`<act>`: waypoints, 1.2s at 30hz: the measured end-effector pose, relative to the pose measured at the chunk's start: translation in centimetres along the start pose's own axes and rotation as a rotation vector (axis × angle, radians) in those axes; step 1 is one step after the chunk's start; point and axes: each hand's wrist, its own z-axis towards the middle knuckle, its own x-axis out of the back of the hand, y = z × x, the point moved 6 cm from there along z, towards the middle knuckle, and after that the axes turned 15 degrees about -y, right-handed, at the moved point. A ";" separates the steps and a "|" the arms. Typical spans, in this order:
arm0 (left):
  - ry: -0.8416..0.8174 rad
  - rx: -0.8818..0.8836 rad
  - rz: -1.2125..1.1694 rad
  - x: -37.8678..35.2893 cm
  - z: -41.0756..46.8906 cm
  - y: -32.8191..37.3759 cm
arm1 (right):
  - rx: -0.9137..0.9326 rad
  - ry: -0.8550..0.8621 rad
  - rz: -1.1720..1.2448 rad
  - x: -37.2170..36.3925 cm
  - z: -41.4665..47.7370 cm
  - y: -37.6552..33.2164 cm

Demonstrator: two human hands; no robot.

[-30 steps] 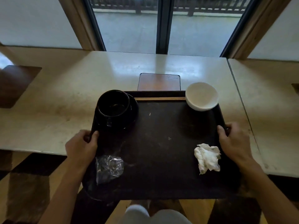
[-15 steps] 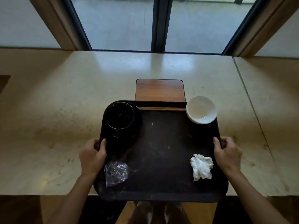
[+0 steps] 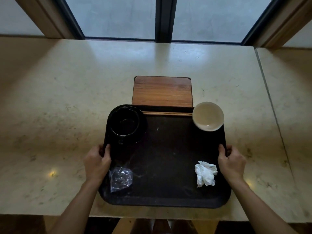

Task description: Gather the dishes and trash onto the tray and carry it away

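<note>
A dark brown tray [image 3: 168, 166] lies over the pale table. My left hand [image 3: 97, 163] grips its left edge and my right hand [image 3: 232, 164] grips its right edge. On the tray stand a black bowl [image 3: 125, 124] on a black plate at the far left and a white bowl [image 3: 208, 116] at the far right corner. Wooden chopsticks [image 3: 167, 113] lie along the far rim between them. A crumpled clear plastic wrapper [image 3: 120, 179] sits near left, a crumpled white napkin [image 3: 205, 173] near right.
A wooden inset panel [image 3: 162, 91] in the pale table [image 3: 59, 107] lies just beyond the tray. A second table [image 3: 290, 98] adjoins on the right. A window with a dark centre post [image 3: 163, 19] runs along the far side. Wooden floor shows below the near edge.
The tray, held in both hands, now lies farther over the table instead of overhanging its near edge. My view has risen and tilted down. The items on the tray kept their places.
</note>
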 end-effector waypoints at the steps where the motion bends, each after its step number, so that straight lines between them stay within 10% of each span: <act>1: -0.003 -0.002 0.004 -0.2 0.2 -0.1 | 0.003 -0.001 -0.009 -0.1 0.1 -0.1; 36: -0.258 0.130 -0.213 0.9 1.7 0.9 | -0.089 -0.186 0.015 -0.8 1.1 -0.3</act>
